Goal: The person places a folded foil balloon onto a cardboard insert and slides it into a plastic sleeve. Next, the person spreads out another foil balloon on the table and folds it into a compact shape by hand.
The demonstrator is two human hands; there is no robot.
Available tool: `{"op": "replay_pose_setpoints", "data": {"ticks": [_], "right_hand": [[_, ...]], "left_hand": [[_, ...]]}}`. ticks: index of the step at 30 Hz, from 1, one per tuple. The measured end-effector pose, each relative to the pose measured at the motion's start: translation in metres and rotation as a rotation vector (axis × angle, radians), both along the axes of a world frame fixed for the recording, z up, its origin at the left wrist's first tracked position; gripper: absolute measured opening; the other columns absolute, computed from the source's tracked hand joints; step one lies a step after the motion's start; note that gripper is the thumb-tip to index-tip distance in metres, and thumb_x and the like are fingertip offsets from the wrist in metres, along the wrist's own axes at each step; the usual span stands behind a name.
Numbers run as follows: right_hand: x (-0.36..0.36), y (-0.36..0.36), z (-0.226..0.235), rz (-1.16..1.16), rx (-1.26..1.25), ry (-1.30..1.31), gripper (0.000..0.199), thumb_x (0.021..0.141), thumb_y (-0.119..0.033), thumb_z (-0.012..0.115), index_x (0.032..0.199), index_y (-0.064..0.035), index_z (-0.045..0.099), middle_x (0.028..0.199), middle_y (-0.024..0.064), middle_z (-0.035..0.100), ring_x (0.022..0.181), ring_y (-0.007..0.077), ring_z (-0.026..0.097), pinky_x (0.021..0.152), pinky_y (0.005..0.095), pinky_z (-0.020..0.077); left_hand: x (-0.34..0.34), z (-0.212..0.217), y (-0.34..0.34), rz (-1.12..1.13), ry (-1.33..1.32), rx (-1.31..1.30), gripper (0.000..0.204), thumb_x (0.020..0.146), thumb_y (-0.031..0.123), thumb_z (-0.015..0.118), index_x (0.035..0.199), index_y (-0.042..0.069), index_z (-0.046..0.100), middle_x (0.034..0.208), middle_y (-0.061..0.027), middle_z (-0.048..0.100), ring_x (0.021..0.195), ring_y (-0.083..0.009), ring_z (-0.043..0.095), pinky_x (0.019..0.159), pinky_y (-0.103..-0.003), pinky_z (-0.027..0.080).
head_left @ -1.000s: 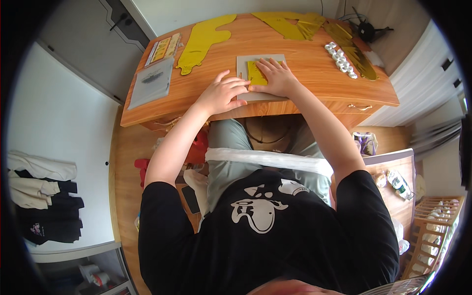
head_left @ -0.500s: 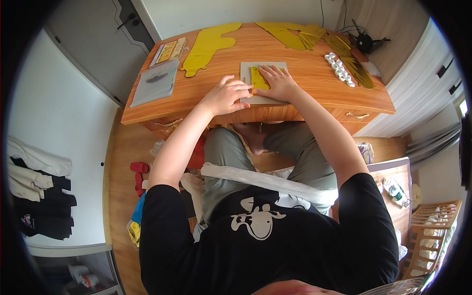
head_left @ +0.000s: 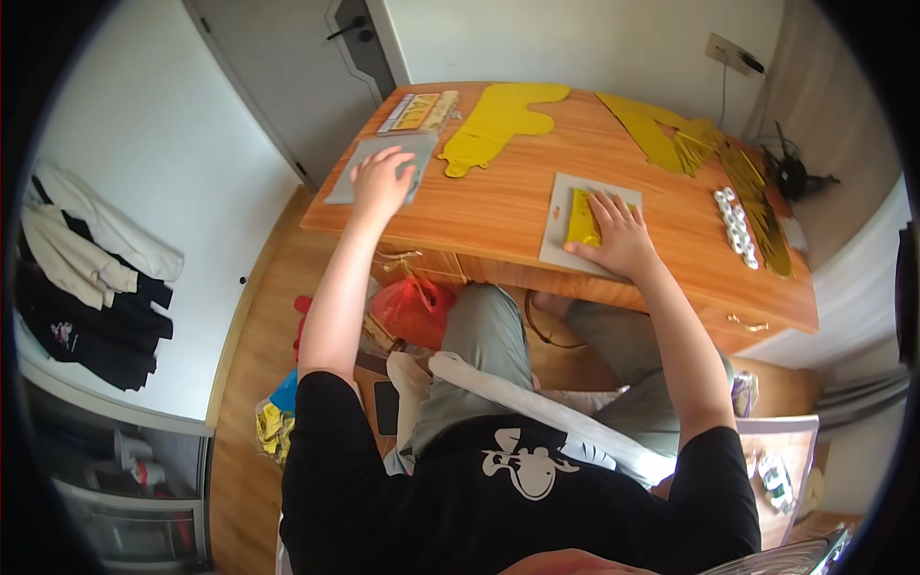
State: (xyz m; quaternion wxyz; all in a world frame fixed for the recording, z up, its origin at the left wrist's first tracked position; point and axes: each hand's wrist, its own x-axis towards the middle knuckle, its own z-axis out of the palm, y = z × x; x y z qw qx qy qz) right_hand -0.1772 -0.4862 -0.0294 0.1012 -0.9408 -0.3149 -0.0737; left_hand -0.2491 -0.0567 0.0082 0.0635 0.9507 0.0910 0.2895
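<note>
My right hand [head_left: 621,238] lies flat with fingers spread on a folded yellow piece [head_left: 581,222], which rests on a grey board [head_left: 559,230] near the desk's front edge. The hand hides part of the yellow piece. At the left, my left hand [head_left: 381,186] is over a stack of translucent grey plastic bags [head_left: 418,151]. Its fingers are apart and slightly bent, with nothing seen in them; whether they touch the bags I cannot tell.
On the wooden desk [head_left: 498,216] lie a large yellow cutout [head_left: 494,120], a printed card pack [head_left: 420,112], more yellow sheets [head_left: 661,139] and fringed strips [head_left: 757,206] at the right. Small white rolls [head_left: 734,230] stand beside them. A black device [head_left: 792,177] with cables is behind.
My left hand has left the grey board and moved left to the plastic bags. My right hand stays on the yellow piece. The whole view has shifted, with the desk now farther right.
</note>
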Motion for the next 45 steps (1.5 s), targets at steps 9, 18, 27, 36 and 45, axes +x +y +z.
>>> {"op": "replay_pose_setpoints", "data": {"ticks": [9, 18, 27, 36, 45], "right_hand": [[0.001, 0.007, 0.008, -0.013, -0.002, 0.038, 0.117, 0.077, -0.086, 0.061, 0.160, -0.0065, 0.037, 0.168, 0.0151, 0.032, 0.157, 0.0377, 0.022, 0.128, 0.0542, 0.0134], [0.002, 0.008, 0.008, -0.034, -0.011, 0.044, 0.116, 0.077, -0.085, 0.062, 0.160, -0.0075, 0.037, 0.167, 0.0152, 0.033, 0.157, 0.0389, 0.023, 0.128, 0.0535, 0.0127], [-0.003, 0.009, 0.015, -0.094, -0.061, 0.076, 0.116, 0.077, -0.084, 0.063, 0.162, -0.0105, 0.035, 0.169, 0.0127, 0.031, 0.158, 0.0355, 0.021, 0.127, 0.0609, 0.0092], [0.002, 0.007, 0.005, -0.056, -0.043, 0.068, 0.118, 0.077, -0.085, 0.062, 0.161, -0.0080, 0.034, 0.169, 0.0129, 0.030, 0.159, 0.0351, 0.020, 0.126, 0.0625, 0.0097], [-0.008, -0.017, 0.008, 0.078, -0.067, 0.060, 0.119, 0.075, -0.086, 0.064, 0.161, -0.0093, 0.035, 0.168, 0.0124, 0.032, 0.157, 0.0359, 0.023, 0.126, 0.0623, 0.0138]], "left_hand": [[0.042, -0.025, 0.103, 0.292, 0.332, -0.124, 0.077, 0.083, 0.077, 0.064, 0.137, 0.022, 0.070, 0.145, -0.0070, 0.060, 0.140, -0.0270, 0.051, 0.113, -0.058, 0.033], [0.041, -0.036, 0.113, 0.283, 0.275, -0.098, 0.053, 0.096, 0.063, 0.058, 0.125, 0.022, 0.076, 0.133, -0.0030, 0.065, 0.130, -0.0207, 0.056, 0.104, -0.055, 0.034], [0.009, 0.073, 0.019, -0.052, -0.294, 0.166, 0.022, 0.103, 0.024, 0.061, 0.120, 0.017, 0.074, 0.096, -0.0067, 0.069, 0.089, -0.0284, 0.069, 0.080, -0.040, 0.053], [0.003, 0.076, -0.111, -0.363, 0.208, -0.066, 0.042, 0.098, 0.030, 0.069, 0.133, 0.008, 0.065, 0.104, -0.0118, 0.069, 0.086, -0.0278, 0.070, 0.079, -0.041, 0.057], [0.026, 0.031, -0.141, -0.377, 0.631, 0.062, 0.091, 0.082, 0.051, 0.082, 0.150, 0.001, 0.048, 0.139, -0.0196, 0.058, 0.125, -0.0331, 0.060, 0.102, -0.042, 0.053]]}}
